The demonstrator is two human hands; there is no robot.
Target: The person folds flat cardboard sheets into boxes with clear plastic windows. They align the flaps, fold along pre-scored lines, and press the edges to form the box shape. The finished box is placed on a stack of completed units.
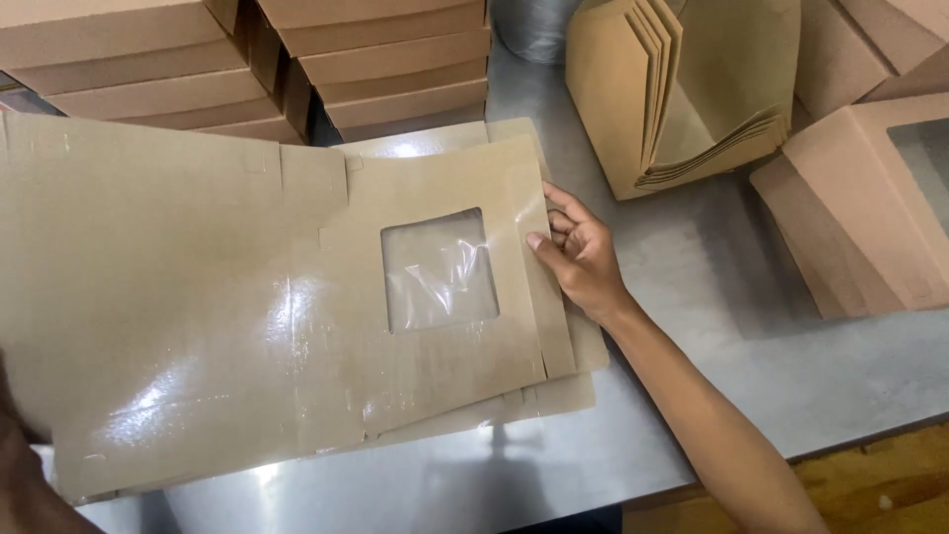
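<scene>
The right hand pinches the right edge of the top flat box blank on the table, apparently lifting 1 sheet; the left hand, barely visible, cannot be judged; folding needs both.

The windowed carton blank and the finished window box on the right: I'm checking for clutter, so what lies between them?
In the head view, only bare steel table lies between the windowed carton blank and the finished window box, crossed by the right hand gripping the blank's edge.

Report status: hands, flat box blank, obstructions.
Right hand pinching edge of glossy brown flat cardboard blank with clear window. Left hand barely visible, bottom-left corner. Steel table ahead unobstructed.
</scene>
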